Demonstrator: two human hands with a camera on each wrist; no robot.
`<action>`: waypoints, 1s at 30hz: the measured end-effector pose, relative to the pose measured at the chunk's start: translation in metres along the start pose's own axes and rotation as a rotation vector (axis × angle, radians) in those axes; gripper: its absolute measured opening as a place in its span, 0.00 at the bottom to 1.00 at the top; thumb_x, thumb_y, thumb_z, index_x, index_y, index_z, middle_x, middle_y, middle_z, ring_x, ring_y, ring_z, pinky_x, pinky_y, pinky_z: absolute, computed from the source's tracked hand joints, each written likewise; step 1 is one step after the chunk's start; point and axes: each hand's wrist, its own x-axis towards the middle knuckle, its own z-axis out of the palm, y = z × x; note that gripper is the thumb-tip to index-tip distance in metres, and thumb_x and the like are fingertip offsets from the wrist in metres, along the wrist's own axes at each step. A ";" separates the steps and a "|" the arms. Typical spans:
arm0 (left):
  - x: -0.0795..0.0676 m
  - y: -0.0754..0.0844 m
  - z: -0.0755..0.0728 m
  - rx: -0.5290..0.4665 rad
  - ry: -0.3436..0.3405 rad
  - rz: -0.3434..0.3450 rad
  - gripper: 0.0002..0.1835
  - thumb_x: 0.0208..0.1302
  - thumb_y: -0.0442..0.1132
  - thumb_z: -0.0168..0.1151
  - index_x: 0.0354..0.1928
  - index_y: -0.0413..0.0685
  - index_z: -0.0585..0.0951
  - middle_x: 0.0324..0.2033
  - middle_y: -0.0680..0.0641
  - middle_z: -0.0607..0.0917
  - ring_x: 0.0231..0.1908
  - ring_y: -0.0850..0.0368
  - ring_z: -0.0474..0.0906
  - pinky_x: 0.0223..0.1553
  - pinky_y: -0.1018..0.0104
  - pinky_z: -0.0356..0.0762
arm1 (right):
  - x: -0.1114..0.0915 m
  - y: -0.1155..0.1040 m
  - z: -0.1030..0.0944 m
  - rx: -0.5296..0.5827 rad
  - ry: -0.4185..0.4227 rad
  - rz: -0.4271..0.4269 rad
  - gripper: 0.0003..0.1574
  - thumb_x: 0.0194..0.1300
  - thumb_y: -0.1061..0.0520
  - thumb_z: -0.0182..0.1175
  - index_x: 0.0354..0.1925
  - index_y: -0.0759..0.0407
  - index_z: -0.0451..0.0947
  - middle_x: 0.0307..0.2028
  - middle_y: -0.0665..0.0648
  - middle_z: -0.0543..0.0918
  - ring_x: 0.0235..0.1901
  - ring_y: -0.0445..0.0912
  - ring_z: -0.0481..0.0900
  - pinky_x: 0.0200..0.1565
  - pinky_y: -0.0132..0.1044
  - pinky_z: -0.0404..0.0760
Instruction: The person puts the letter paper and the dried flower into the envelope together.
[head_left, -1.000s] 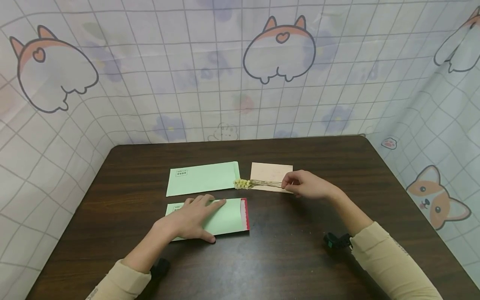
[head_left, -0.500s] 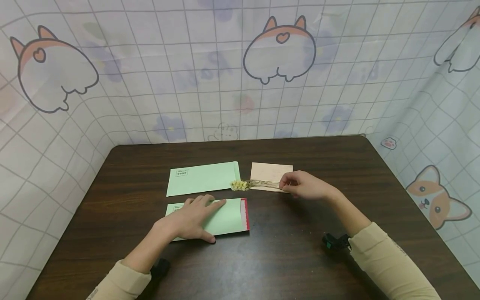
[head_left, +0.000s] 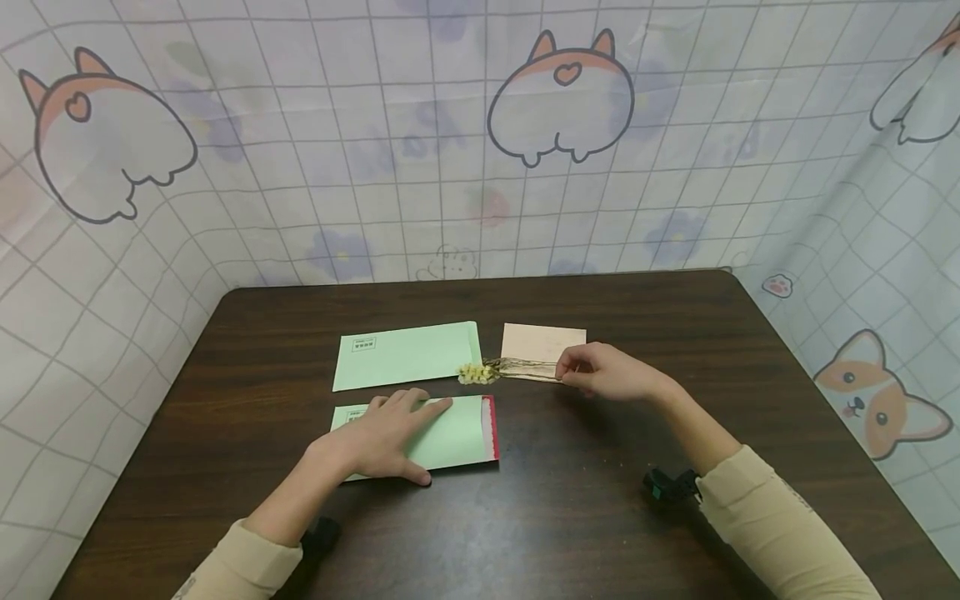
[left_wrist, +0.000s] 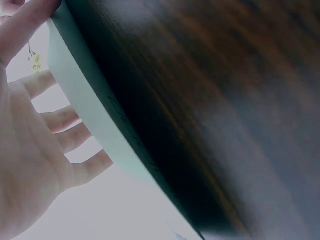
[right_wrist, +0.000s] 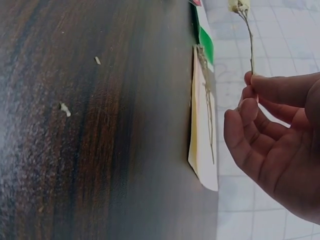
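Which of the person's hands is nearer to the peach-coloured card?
Right. The right hand pinches a flower stem at the right end of the card; the left hand rests farther left, on the nearer green envelope.

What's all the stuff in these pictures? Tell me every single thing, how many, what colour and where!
table: one, dark brown, under everything
patterned cloth: count unclear, white with grid lines and cartoon dogs, behind and beside the table
far envelope: one, green, left on the table
near envelope: one, green with a red-and-white right end, in front of the far envelope
card: one, beige, right of the far envelope
dried flowers: too bunched to count, pale yellow with brownish stems, stems over the card
crumbs: at least two, whitish, on the table
wrist devices: two, black, by the wrists
sleeves: two, beige, on the arms
left hand: one, bare, on the near envelope
right hand: one, bare, pinching dried flowers
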 end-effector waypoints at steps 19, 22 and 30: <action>0.002 0.000 -0.002 0.018 0.013 0.001 0.56 0.52 0.59 0.79 0.79 0.51 0.62 0.66 0.42 0.69 0.67 0.44 0.65 0.61 0.41 0.61 | 0.000 -0.011 0.005 -0.009 -0.019 -0.034 0.07 0.76 0.64 0.56 0.46 0.66 0.80 0.37 0.65 0.80 0.29 0.47 0.76 0.35 0.41 0.79; 0.001 -0.002 -0.003 0.016 0.015 -0.013 0.56 0.52 0.59 0.79 0.79 0.52 0.62 0.67 0.42 0.69 0.67 0.45 0.65 0.62 0.40 0.61 | 0.000 -0.009 0.004 -0.005 -0.018 -0.020 0.07 0.76 0.63 0.56 0.46 0.65 0.80 0.39 0.65 0.81 0.30 0.48 0.77 0.36 0.42 0.80; -0.002 -0.006 -0.006 0.001 0.032 -0.033 0.56 0.52 0.59 0.79 0.80 0.54 0.62 0.67 0.43 0.69 0.67 0.44 0.65 0.62 0.36 0.61 | -0.003 -0.004 0.001 -0.017 -0.031 -0.025 0.08 0.78 0.62 0.55 0.46 0.65 0.80 0.34 0.61 0.79 0.28 0.47 0.75 0.33 0.41 0.76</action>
